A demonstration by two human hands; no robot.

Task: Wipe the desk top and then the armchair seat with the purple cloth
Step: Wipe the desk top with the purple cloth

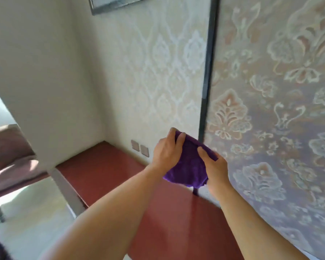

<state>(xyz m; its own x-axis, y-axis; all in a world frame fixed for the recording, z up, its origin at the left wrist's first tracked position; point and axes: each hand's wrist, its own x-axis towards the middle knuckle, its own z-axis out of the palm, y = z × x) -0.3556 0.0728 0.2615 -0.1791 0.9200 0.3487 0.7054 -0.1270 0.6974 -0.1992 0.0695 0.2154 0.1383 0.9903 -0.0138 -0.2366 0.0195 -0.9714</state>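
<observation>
The purple cloth point(189, 166) is bunched up in the air above the reddish-brown desk top point(105, 169), held between both hands. My left hand point(167, 151) grips its upper left edge, fingers curled over the top. My right hand point(216, 169) holds its right side, thumb pressed on the front. The armchair point(9, 158), mauve with a padded seat, stands at the far left, partly hidden by a white wall corner. The cloth hangs clear of the desk surface.
Patterned wallpaper rises right behind the desk, with a dark vertical strip point(206, 81) dividing it. Two wall sockets point(140, 148) sit just above the desk's far edge. A pale floor point(36, 212) lies to the left of the desk. A picture frame corner point(113, 4) shows at the top.
</observation>
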